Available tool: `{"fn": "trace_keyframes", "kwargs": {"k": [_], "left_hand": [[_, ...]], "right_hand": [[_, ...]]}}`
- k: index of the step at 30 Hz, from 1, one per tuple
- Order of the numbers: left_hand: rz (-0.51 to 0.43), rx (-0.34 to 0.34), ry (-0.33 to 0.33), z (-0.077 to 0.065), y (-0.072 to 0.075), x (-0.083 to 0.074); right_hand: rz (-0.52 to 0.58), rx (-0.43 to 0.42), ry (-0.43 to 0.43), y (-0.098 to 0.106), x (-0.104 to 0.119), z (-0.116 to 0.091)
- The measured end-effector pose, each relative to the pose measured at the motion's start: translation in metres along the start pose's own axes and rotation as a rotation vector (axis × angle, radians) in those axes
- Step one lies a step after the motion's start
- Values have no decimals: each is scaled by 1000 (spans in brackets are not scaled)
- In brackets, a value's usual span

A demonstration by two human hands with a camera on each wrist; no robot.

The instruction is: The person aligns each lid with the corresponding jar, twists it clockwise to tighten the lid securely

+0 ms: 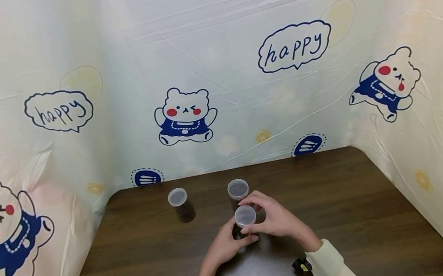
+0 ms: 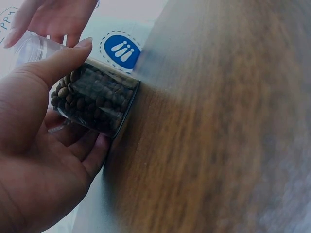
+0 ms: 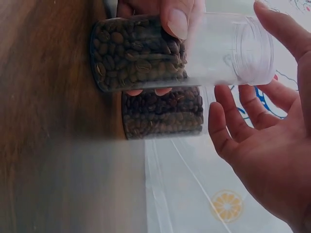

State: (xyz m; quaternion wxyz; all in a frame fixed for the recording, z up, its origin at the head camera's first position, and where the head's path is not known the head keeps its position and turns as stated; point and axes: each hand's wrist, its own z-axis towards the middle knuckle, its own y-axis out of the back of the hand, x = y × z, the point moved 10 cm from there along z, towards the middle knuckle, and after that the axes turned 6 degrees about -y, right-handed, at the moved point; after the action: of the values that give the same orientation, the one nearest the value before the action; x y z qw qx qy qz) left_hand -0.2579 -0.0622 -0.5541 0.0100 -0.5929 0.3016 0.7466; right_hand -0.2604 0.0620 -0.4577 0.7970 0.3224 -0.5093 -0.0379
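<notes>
A clear plastic jar [image 3: 141, 58] of dark coffee beans stands upright on the table, beans filling its lower part. My left hand [image 1: 225, 244] grips its lower body, with the thumb across the beans in the left wrist view. Around the jar's translucent lid [image 1: 245, 216], the thumb and fingers of my right hand [image 1: 275, 216] are curled at the rim. The lid sits on the jar's mouth. Just behind is a second lidded jar [image 1: 238, 188] of beans, partly hidden by the front jar and my right hand.
A third lidded jar [image 1: 182, 206] with dark contents stands to the left, apart from the other two. All are on a dark wooden table [image 1: 337, 216]. A pale printed sheet [image 1: 238, 108] hangs behind the table and along both sides.
</notes>
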Motion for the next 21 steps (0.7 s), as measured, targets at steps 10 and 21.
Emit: {"fn": "trace_keyframes", "kwargs": {"k": [10,21], "left_hand": [[3,-7,5,1,0,1],[5,-10,-4,0,1,-1]], "right_hand": [[35,85,43,4,-3,-6],[31,111,-8,3,-6,-5]]}}
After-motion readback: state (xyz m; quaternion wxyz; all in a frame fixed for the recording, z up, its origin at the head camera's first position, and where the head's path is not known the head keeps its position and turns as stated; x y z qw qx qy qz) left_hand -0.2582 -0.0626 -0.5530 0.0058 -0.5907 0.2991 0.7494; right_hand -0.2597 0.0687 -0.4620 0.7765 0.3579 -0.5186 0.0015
